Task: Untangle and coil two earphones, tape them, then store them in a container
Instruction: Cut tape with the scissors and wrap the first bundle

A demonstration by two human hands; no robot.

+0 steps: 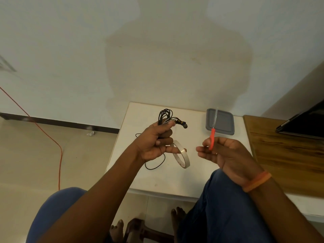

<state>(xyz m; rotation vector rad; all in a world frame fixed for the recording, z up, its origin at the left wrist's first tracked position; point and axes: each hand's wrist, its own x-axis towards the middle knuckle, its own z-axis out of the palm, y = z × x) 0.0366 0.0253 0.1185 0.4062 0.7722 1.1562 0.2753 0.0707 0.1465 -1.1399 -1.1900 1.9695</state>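
Note:
My left hand [156, 141] grips a coiled black earphone [165, 116] above the white table [157, 179], its earbud end [182, 124] sticking out to the right. A ring of clear tape [182, 156] hangs on my left little finger. A second black earphone cable [155, 164] lies looped on the table under that hand. My right hand [222, 151] holds orange-handled scissors [212, 139], blades pointing up and away. Behind them a grey lidded container [224, 122] sits at the table's far side.
A wooden desk [284, 155] with a dark laptop [305, 121] stands to the right. An orange cord [56, 144] runs across the floor on the left. My knees and bare feet are below the table's near edge.

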